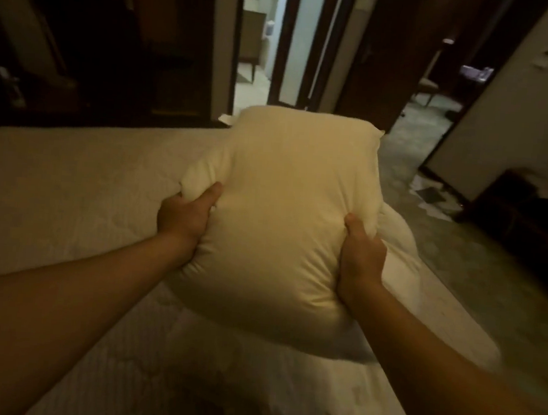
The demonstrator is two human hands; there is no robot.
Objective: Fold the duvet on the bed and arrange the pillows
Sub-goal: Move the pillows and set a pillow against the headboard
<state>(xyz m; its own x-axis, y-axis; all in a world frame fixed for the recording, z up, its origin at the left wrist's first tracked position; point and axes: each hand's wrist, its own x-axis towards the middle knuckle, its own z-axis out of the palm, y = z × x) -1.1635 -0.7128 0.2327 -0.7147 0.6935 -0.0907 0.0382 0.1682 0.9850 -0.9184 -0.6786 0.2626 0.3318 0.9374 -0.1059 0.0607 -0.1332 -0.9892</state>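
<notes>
Pillow: we see a plump cream pillow (pixel 285 214) held up over the bed (pixel 56 192), both arms stretched out.
Left hand: the left hand (pixel 182 217) pinches its left edge, fingers clamped into the fabric.
Right hand: the right hand (pixel 361 258) is clenched on the right edge (thumb on top).
Duvet: white duvet (pixel 402 258) bunched just behind and below the pillow, at the bed's right side.

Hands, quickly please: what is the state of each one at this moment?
Left hand: closed, gripping the left side of the pillow.
Right hand: closed, gripping the right side of the same pillow.
</notes>
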